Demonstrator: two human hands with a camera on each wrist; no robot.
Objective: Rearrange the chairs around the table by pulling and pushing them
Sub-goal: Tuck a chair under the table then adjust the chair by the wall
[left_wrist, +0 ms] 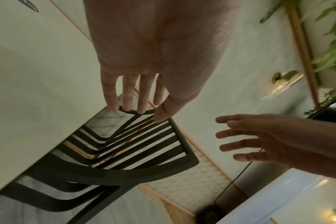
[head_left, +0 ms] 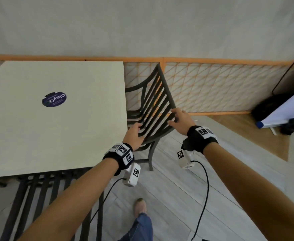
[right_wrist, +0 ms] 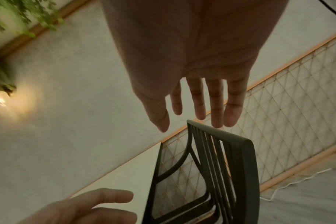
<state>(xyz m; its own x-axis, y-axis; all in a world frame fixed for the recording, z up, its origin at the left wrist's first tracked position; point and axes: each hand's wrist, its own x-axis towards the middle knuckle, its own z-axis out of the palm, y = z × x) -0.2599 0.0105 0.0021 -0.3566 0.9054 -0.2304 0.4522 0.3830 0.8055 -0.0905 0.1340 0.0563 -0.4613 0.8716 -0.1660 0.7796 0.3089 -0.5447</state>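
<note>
A dark slatted chair (head_left: 167, 87) (left_wrist: 134, 174) (right_wrist: 247, 166) stands at the right side of the pale square table (head_left: 55, 136), its seat partly under the tabletop. My left hand (head_left: 134, 136) (left_wrist: 144, 94) is over the near corner of the chair back, fingers straight and spread. My right hand (head_left: 179, 119) (right_wrist: 197, 98) is over the outer corner of the back, fingers also straight. Neither hand curls round a rail. Whether the fingertips touch the frame I cannot tell. Each wrist view also catches the other hand (left_wrist: 269, 144) (right_wrist: 82, 212), flat and relaxed.
A second dark chair (head_left: 38, 197) is tucked under the table's near edge. Close behind the first chair runs a low lattice fence with an orange frame (head_left: 212, 87). A black bag (head_left: 271, 105) and a white board (head_left: 285, 110) lie at the right. Cables hang from my wrists.
</note>
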